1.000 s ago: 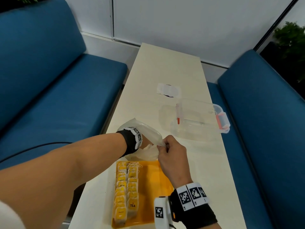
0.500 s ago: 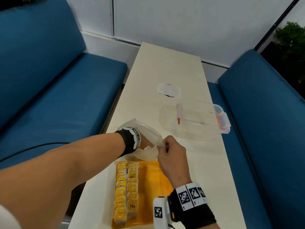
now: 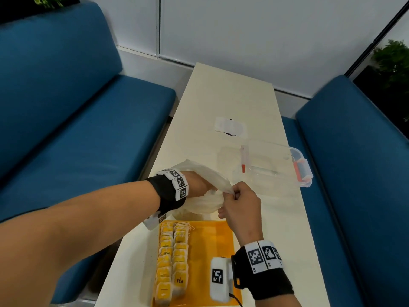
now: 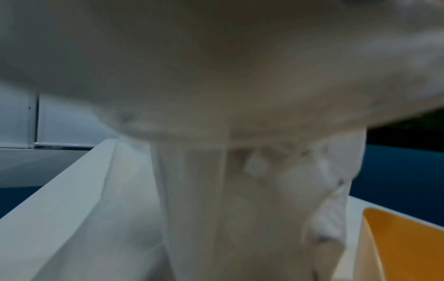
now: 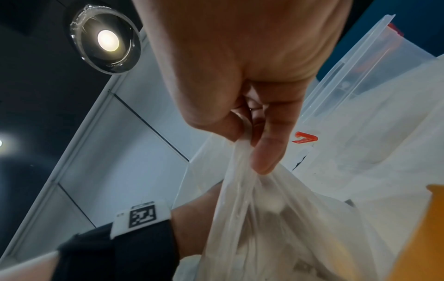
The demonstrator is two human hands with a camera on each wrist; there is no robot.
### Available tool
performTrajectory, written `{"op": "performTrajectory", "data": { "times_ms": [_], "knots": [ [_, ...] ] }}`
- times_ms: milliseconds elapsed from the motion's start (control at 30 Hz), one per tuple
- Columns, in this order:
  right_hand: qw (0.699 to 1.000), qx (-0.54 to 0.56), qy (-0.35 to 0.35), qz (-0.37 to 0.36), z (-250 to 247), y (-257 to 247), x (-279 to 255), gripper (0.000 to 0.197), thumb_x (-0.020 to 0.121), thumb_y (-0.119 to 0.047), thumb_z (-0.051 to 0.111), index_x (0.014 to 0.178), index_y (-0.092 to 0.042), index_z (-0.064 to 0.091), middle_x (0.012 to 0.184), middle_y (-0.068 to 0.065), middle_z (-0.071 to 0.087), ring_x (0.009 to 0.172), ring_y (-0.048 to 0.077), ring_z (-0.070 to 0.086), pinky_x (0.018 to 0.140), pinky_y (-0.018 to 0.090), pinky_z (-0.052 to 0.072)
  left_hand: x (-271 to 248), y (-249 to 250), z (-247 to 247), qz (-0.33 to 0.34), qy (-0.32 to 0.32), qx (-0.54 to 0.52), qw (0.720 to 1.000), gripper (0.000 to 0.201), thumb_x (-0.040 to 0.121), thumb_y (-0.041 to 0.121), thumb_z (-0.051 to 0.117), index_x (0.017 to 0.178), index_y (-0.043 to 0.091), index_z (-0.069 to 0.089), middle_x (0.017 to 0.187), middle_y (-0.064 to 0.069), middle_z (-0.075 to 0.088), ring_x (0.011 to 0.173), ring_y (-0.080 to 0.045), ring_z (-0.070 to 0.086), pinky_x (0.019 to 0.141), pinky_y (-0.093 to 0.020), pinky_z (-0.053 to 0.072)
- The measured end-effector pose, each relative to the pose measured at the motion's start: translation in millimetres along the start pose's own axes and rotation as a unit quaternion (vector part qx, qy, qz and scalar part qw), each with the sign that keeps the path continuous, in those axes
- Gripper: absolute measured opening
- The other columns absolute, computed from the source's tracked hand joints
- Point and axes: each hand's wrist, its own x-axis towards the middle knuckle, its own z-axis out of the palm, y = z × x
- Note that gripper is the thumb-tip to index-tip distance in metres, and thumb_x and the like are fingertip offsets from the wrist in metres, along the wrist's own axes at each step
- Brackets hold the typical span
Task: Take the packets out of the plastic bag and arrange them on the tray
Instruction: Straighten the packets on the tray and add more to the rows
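A translucent white plastic bag [image 3: 207, 185] sits on the table just beyond the orange tray [image 3: 210, 251]. My right hand [image 3: 235, 197] pinches the bag's rim [image 5: 242, 152] between thumb and fingers and holds it up. My left hand [image 3: 199, 182] reaches into the bag's mouth; its fingers are hidden by the plastic. The left wrist view is filled by blurred bag plastic [image 4: 240, 190]. Two rows of yellow tea packets [image 3: 173, 260] lie along the tray's left side.
A clear plastic box [image 3: 265, 167] with orange clips stands to the right beyond the bag, a small white wrapper [image 3: 230, 127] farther back. Blue benches [image 3: 77, 140] flank the narrow cream table [image 3: 232, 96]. The tray's right half is bare orange.
The left hand has shifted slightly inside the bag. The right hand keeps pinching the rim in almost the same spot.
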Motion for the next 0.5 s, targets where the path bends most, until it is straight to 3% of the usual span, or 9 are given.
{"op": "performTrajectory", "data": {
  "times_ms": [67, 100, 167, 233, 333, 400, 500],
  "knots": [
    [1.0, 0.008, 0.0, 0.009, 0.1, -2.3, 1.8, 0.014, 0.096, -0.012, 0.056, 0.082, -0.011, 0.056, 0.071, 0.01, 0.066, 0.053, 0.022, 0.069, 0.047, 0.027, 0.056, -10.4, 1.4, -3.5, 0.071, 0.001, -0.039, 0.997, 0.015, 0.099, 0.026, 0.061, 0.099, 0.011, 0.066, 0.109, -0.016, 0.068, 0.1, -0.027, 0.061, 0.098, -0.038, 0.046],
    [1.0, 0.009, 0.002, 0.013, 0.2, -3.2, 2.9, 0.013, 0.096, -0.012, 0.056, 0.082, -0.011, 0.056, 0.072, 0.01, 0.067, 0.052, 0.021, 0.069, 0.048, 0.028, 0.057, -6.6, -1.2, -4.9, 0.097, 0.007, -0.035, 0.995, 0.018, 0.098, 0.024, 0.061, 0.104, 0.008, 0.067, 0.111, -0.018, 0.07, 0.095, -0.027, 0.063, 0.092, -0.037, 0.047],
    [1.0, 0.008, 0.003, 0.017, 0.7, -5.5, 4.5, 0.012, 0.095, -0.012, 0.056, 0.083, -0.011, 0.057, 0.073, 0.009, 0.067, 0.051, 0.02, 0.07, 0.051, 0.03, 0.059, -15.1, -5.3, -12.0, 0.13, -0.004, -0.037, 0.991, 0.018, 0.096, 0.022, 0.06, 0.099, 0.006, 0.068, 0.096, -0.011, 0.071, 0.079, -0.019, 0.062, 0.078, -0.031, 0.047],
    [1.0, 0.009, 0.004, 0.019, 1.8, -7.9, 6.0, 0.011, 0.095, -0.012, 0.055, 0.085, -0.011, 0.057, 0.073, 0.009, 0.068, 0.051, 0.019, 0.07, 0.056, 0.036, 0.061, -28.1, -8.8, -21.0, 0.193, 0.017, -0.022, 0.981, 0.013, 0.097, 0.019, 0.062, 0.09, 0.007, 0.066, 0.085, -0.006, 0.066, 0.074, -0.016, 0.06, 0.074, -0.029, 0.048],
    [1.0, 0.009, 0.002, 0.028, 4.7, -11.2, 7.6, 0.01, 0.095, -0.011, 0.055, 0.085, -0.011, 0.056, 0.074, 0.011, 0.068, 0.049, 0.019, 0.07, 0.059, 0.039, 0.062, -42.9, -15.2, -28.2, 0.226, 0.036, 0.057, 0.972, 0.009, 0.099, 0.017, 0.058, 0.1, 0.018, 0.066, 0.103, 0.001, 0.067, 0.094, -0.018, 0.063, 0.088, -0.033, 0.051],
    [0.999, 0.005, 0.004, 0.034, 6.9, -12.2, 8.9, 0.01, 0.094, -0.01, 0.054, 0.084, -0.009, 0.054, 0.075, 0.013, 0.069, 0.048, 0.019, 0.069, 0.059, 0.039, 0.061, -49.0, -21.2, -32.3, 0.298, 0.083, 0.116, 0.944, 0.026, 0.096, 0.009, 0.059, 0.12, 0.02, 0.064, 0.126, 0.001, 0.059, 0.112, -0.017, 0.056, 0.097, -0.029, 0.046],
    [0.999, 0.005, 0.009, 0.042, 8.0, -13.2, 11.0, 0.008, 0.092, -0.007, 0.052, 0.086, -0.002, 0.052, 0.077, 0.016, 0.069, 0.047, 0.019, 0.069, 0.055, 0.036, 0.059, -58.8, -28.4, -42.4, 0.347, 0.126, 0.089, 0.925, 0.042, 0.089, 0.002, 0.066, 0.127, 0.021, 0.062, 0.131, 0.003, 0.053, 0.116, -0.012, 0.05, 0.097, -0.022, 0.042]
  ]
}}
